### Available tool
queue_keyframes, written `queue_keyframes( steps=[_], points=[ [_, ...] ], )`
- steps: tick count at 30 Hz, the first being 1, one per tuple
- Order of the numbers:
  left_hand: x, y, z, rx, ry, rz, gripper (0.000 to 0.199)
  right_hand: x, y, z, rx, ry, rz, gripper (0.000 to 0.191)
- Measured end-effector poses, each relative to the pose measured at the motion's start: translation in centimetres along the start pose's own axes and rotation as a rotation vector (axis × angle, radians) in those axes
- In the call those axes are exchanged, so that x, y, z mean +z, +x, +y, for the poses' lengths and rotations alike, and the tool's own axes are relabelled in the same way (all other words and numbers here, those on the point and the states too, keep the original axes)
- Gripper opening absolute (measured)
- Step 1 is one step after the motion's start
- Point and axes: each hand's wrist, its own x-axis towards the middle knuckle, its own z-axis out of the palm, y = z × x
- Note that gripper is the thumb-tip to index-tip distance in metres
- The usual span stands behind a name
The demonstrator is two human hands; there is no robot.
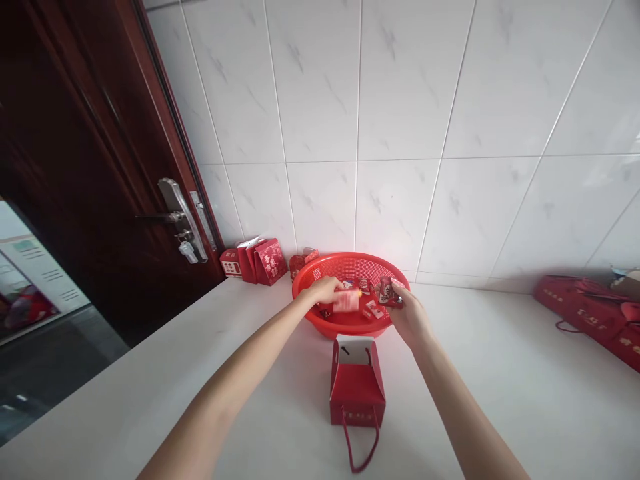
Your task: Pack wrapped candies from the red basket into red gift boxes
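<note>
Over the left side of a red plastic basket (320, 328), my left hand (325, 291) is closed on a pink-and-white packet (347, 301), slightly blurred. My right hand (409, 312) grips a dark red wrapped candy (388, 293) above the basket's right rim. Inside the basket lie several small red wrapped sweets (374, 309). Close in front of the basket stands a red gift box (357, 393), its top open and its white inner flap showing. A dark red cord handle (361, 460) hangs from the box toward me.
Several red gift boxes (270, 261) stand against the tiled wall (320, 100), left of the basket. More red packages (590, 313) lie on the white table (480, 347) at far right. A dark wooden door (100, 133) with keys in its lock (188, 251) stands at left.
</note>
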Motion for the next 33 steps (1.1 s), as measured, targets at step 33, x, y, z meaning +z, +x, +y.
queue_keyframes(
  steps=[33],
  points=[
    [1.9, -5.5, 3.3, 0.337, -0.817, 0.400, 0.059, 1.0, -1.8, -1.5, 0.019, -0.206, -0.253, 0.034]
  ],
)
